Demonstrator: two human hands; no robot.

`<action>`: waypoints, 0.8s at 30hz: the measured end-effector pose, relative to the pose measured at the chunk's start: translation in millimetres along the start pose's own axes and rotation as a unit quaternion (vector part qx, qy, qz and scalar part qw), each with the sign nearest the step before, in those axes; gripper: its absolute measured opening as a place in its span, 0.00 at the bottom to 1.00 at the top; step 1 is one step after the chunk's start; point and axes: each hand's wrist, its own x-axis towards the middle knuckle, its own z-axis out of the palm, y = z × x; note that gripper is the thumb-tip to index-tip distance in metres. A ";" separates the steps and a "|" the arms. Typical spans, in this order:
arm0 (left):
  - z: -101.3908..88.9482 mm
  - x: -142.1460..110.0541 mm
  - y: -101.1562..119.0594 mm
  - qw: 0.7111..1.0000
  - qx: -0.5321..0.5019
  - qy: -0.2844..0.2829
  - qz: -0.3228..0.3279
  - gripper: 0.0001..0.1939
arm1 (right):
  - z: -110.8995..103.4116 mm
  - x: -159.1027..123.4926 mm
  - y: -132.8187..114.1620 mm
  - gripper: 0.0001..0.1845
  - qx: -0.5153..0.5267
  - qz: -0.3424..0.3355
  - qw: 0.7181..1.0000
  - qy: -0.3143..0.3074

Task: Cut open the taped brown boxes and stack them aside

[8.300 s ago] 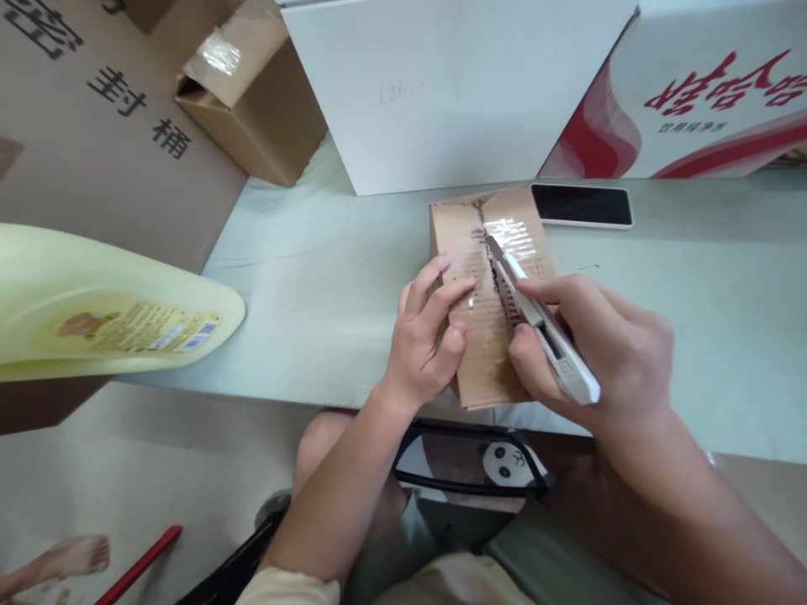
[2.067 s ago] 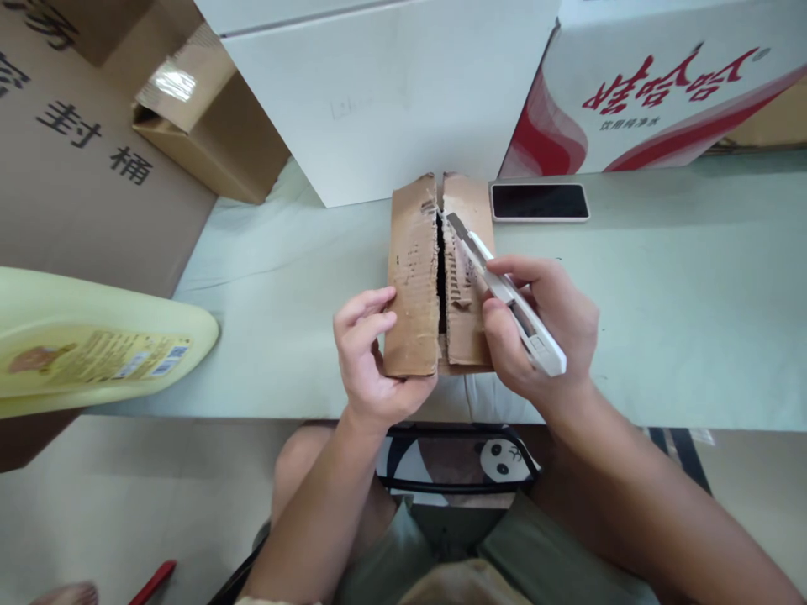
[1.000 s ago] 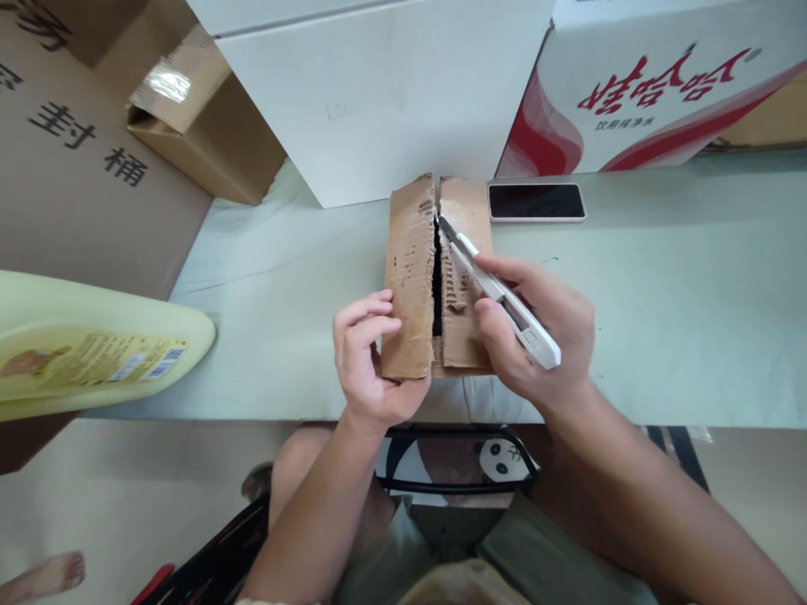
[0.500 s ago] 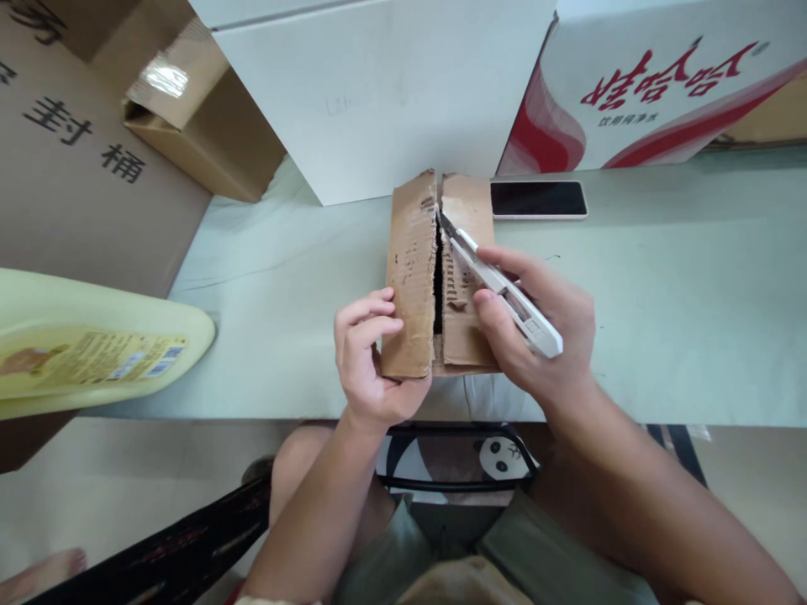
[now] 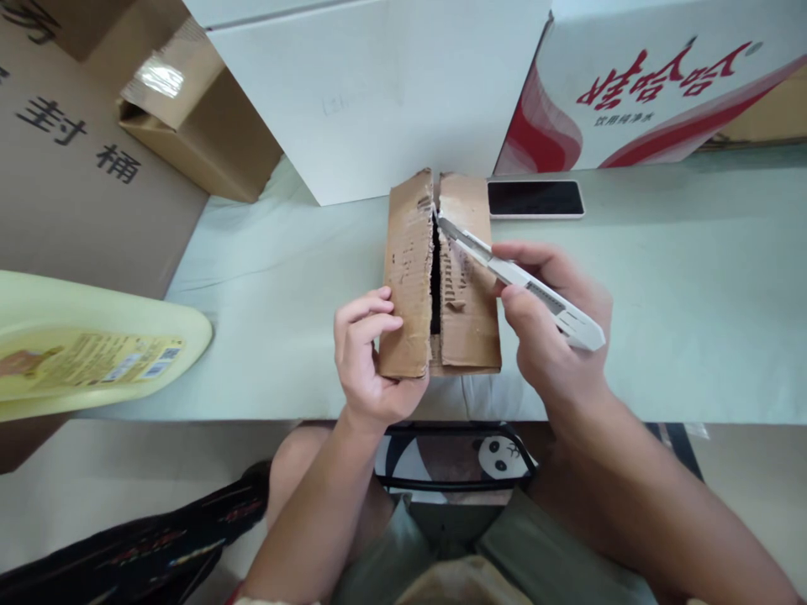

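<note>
A small brown cardboard box (image 5: pixel 470 328) lies on the pale green tabletop, its two top flaps parted by a narrow dark gap with torn, frayed edges. My left hand (image 5: pixel 371 357) grips the box's near left corner, fingers over the left flap and thumb at the front edge. In my right hand (image 5: pixel 558 319) is a white utility knife (image 5: pixel 535 286), held slantwise above the right flap. Its blade tip is at the far part of the gap, near the frayed edge. What lies inside the box is hidden in shadow.
A phone (image 5: pixel 535 199) lies just right of the box's far end. Behind stand a white box (image 5: pixel 378 101) and a red-and-white carton (image 5: pixel 649 101). Large brown cartons (image 5: pixel 208 126) and a pale yellow bottle (image 5: pixel 101 344) are at left. The table's front edge runs above my lap.
My right hand has shifted right, away from the right flap, and the knife now slants lower. Its tip stays near the far part of the gap. My left hand keeps its hold.
</note>
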 end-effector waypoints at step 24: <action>-1.4 0.4 -0.4 1.000 0.015 -0.010 -0.005 0.17 | 1.9 2.1 5.7 0.13 0.032 0.043 0.999 0.003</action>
